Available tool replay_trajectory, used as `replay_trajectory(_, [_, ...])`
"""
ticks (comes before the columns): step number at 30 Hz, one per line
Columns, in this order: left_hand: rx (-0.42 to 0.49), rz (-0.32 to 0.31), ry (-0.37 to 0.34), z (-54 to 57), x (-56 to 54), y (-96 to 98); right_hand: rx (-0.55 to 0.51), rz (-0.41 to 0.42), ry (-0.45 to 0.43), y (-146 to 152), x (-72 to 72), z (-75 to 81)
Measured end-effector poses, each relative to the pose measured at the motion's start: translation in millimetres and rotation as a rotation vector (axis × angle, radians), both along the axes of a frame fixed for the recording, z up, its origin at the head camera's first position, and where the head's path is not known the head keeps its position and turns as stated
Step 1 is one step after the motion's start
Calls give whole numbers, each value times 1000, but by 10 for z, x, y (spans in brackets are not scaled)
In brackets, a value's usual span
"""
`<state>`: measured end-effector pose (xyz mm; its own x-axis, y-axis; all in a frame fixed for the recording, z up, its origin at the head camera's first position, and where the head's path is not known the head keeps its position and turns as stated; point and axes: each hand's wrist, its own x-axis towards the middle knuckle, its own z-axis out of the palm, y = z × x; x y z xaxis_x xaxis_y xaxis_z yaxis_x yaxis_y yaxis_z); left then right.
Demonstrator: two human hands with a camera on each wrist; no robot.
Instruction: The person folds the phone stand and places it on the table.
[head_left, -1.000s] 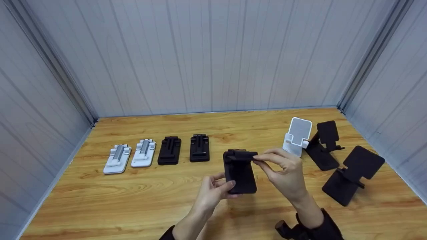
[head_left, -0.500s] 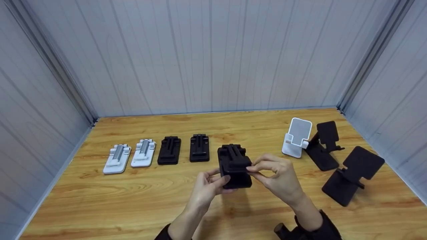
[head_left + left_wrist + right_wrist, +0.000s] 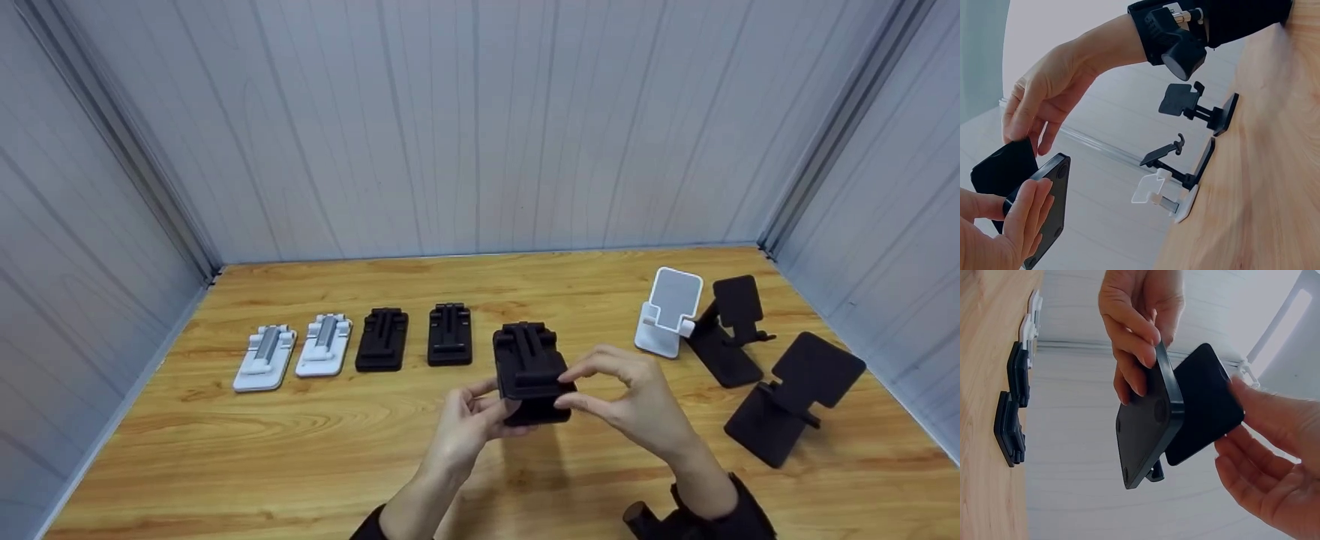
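Note:
A black foldable phone stand (image 3: 529, 360) is in the air above the table, partly folded. My left hand (image 3: 465, 424) grips its base from the left side; in the right wrist view the fingers lie along the underside of the base (image 3: 1148, 422), which has round dark feet. My right hand (image 3: 630, 397) pinches the free edge of the stand's upper plate (image 3: 1204, 405) with thumb and forefinger. Between plate and base a wedge-shaped gap shows in both wrist views.
On the left of the wooden table (image 3: 315, 465) lie folded stands: two white (image 3: 324, 345) and two black (image 3: 450, 335). Unfolded stands stand at the right: one white (image 3: 667, 311) and two black (image 3: 795, 397). White panel walls (image 3: 480, 127) border the table.
The upper plate has swung down toward the base, so its grooved back now faces up. My right hand moved down slightly with it. My left hand kept its hold on the base.

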<state>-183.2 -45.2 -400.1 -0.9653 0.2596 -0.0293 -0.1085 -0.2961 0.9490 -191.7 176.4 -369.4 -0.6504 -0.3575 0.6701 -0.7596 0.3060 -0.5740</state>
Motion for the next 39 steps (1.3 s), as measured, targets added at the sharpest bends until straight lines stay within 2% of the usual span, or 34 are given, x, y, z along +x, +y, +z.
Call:
replay_trajectory(4, [4,3,-10,5,15,2,-78,-105,-111,-24,-14,9])
replay_trajectory(8, [11,-1,-20,0,34,4,-160,-252,-360,-66,-73,34])
replay_trajectory(11, [18,-9,-25,-11,48,13,-187,-265,-542,-56,-166,10])
replay_trajectory(14, [19,-15,-24,-26,48,24,-176,-166,-640,-4,-273,-76])
replay_trajectory(19, [13,-15,-12,-41,30,36,-139,72,-816,76,-367,-141])
replay_trajectory(22, [9,-14,-8,-46,22,37,-138,130,-934,79,-371,-94])
replay_trajectory(25, [4,-14,-14,-47,15,35,-146,138,-979,68,-377,-65])
replay_trajectory(29, [-8,-12,-23,-40,7,45,-164,122,-994,53,-390,-60])
replay_trajectory(39, [10,8,-57,1,39,32,-205,75,-964,61,-397,-65])
